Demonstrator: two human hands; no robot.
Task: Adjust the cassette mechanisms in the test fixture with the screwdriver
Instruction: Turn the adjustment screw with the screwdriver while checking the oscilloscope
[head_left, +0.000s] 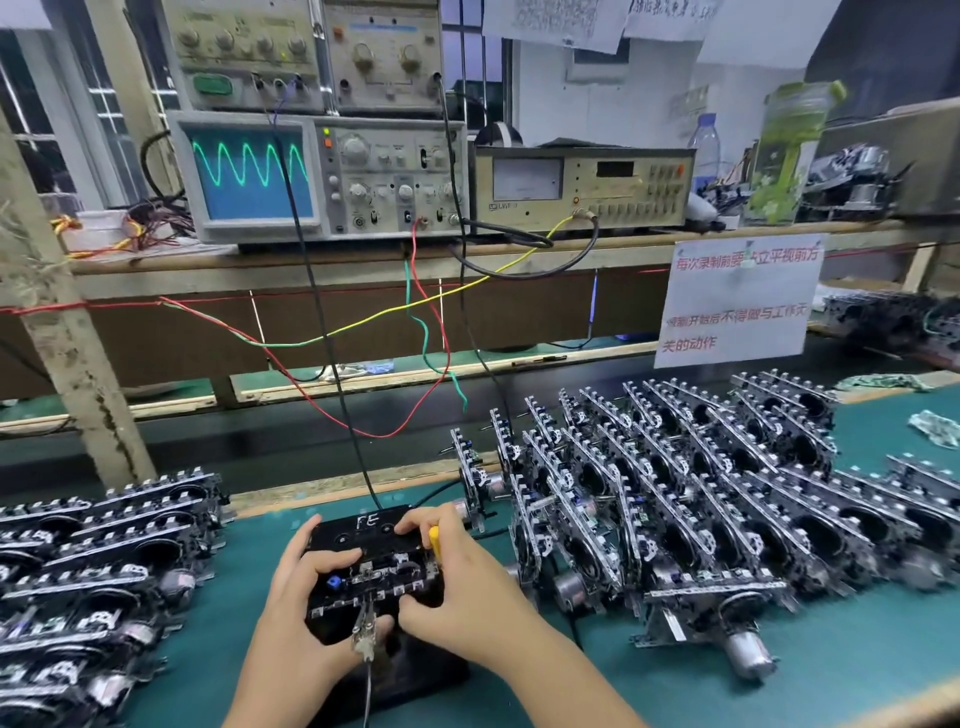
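Note:
A black cassette mechanism (371, 564) with "FE" written on its cassette sits on the dark test fixture (415, 670) at the near middle of the green mat. My left hand (306, 587) grips its left side, thumb lying on top. My right hand (457, 561) grips the right side, fingers over the cassette's far edge, and a yellow-handled screwdriver (435, 540) is tucked in it. A metal clip with a wire (363, 631) hangs at the mechanism's near edge.
Several cassette mechanisms lean in rows at the right (701, 493) and lie stacked at the left (93, 566). On the shelf behind, an oscilloscope (317, 176) shows a green sine wave beside a meter unit (582, 187). Coloured wires (363, 322) hang down to the fixture.

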